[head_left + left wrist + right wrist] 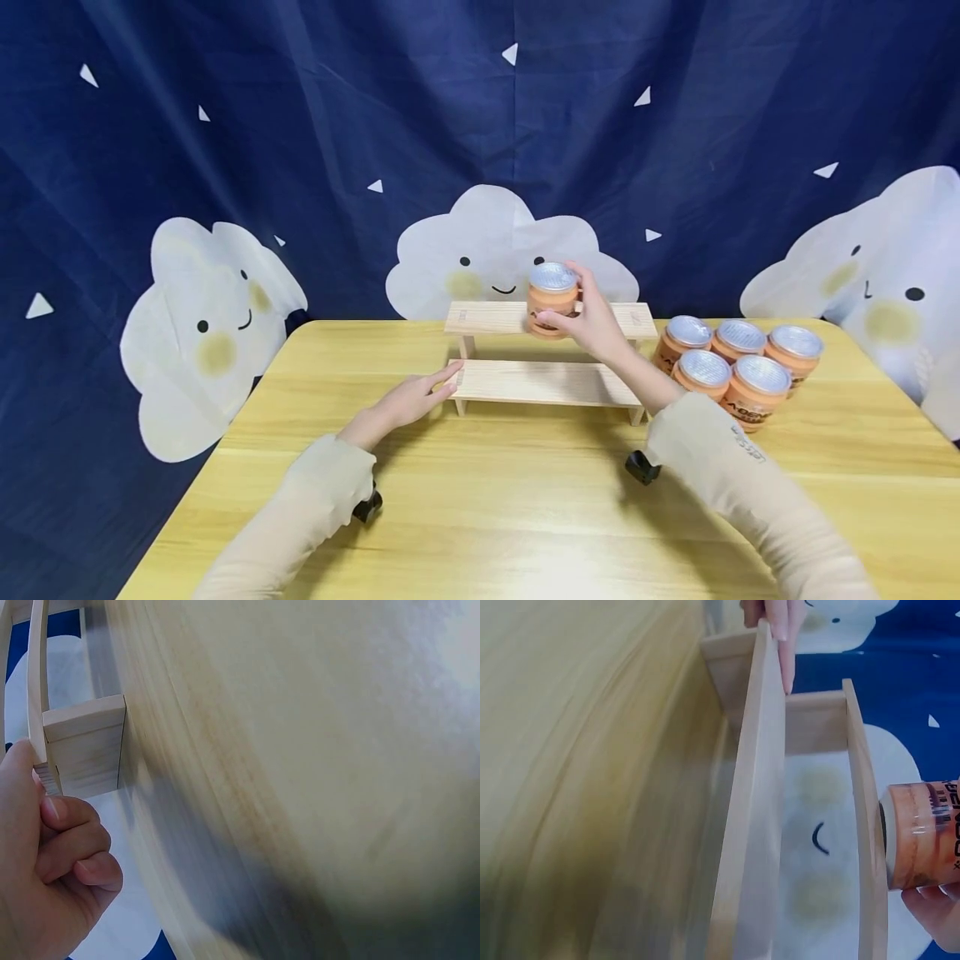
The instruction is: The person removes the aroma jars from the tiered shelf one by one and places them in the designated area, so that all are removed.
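Note:
A two-tier wooden shelf point(540, 382) stands on the table. My right hand point(600, 329) grips an orange can point(545, 302) with a silver lid, upright at the upper board. Seen from the right wrist, the base of the can point(915, 836) is right at that board's top surface, and fingers point(930, 911) wrap its side. At the left end of the lower board, my left hand point(405, 402) pinches the edge. The left wrist view shows the thumb on top of the board and the other fingers point(79, 851) curled beneath it.
Several more orange cans point(757, 392) with silver lids stand grouped to the right of the shelf, close to the right forearm. Behind the wooden table point(480, 500) hangs a dark blue curtain point(300, 125) with cloud prints.

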`<state>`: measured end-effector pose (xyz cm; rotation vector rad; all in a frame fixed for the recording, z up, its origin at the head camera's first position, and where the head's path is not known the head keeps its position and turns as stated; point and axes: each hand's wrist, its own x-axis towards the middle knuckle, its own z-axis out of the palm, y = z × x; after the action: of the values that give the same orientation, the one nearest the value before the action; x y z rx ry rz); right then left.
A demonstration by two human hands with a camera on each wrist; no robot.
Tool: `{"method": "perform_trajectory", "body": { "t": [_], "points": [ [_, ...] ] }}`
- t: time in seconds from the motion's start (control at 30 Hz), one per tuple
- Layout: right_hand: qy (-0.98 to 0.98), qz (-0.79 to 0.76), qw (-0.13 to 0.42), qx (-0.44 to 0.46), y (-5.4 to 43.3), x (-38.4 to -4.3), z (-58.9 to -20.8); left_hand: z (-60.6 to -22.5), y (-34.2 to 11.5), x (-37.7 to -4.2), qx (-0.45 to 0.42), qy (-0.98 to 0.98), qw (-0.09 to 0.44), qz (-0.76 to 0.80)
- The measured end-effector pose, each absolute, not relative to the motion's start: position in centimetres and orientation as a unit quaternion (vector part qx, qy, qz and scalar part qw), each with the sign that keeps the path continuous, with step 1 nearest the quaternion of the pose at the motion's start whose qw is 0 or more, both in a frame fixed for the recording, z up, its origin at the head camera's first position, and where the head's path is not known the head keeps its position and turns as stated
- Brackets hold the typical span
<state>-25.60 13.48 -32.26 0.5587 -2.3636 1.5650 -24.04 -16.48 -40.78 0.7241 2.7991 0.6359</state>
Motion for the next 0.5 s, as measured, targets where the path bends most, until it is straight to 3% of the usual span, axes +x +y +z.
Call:
{"method": "perform_trajectory", "body": {
  "t": [0.5],
  "points": [
    [-0.861,0.444,0.229,0.100,22.6,-22.2,-32.1,-40.7,-16.5,-24.2,0.248,0.941,0.089,0.213]
  ]
}}
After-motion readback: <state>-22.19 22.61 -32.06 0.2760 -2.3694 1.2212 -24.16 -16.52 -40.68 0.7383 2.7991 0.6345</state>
